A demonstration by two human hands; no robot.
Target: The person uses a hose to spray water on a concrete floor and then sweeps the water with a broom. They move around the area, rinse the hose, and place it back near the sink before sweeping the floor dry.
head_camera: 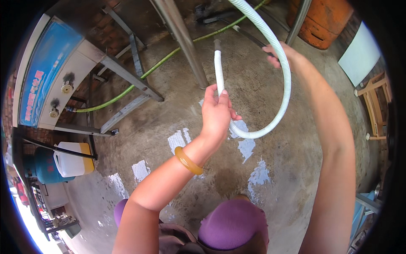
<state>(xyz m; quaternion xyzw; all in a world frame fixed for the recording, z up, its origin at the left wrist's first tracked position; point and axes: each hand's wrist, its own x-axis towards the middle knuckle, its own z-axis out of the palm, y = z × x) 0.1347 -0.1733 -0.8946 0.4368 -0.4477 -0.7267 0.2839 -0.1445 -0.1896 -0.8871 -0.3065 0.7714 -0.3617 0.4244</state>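
Observation:
My left hand (pixel 217 109), with an amber-coloured bangle (pixel 189 161) on its wrist, grips a white corrugated hose (pixel 287 79) near its end. A short dull grey-brown piece (pixel 217 44) tips that end, which points away from me. From my left hand the hose loops round to the right and up out of view, passing in front of my right hand (pixel 279 55). My right hand is closed on a thin dark rod or handle (pixel 252 37); its far part lies in shadow, and what it belongs to cannot be told.
A metal leg (pixel 187 44) stands just beyond my left hand. A green ribbed hose (pixel 165 58) runs behind it to a steel-framed appliance (pixel 73 68) at left. A plastic jug (pixel 74 158) and a teal gas cylinder (pixel 47 166) stand lower left, an orange cylinder (pixel 320 22) upper right.

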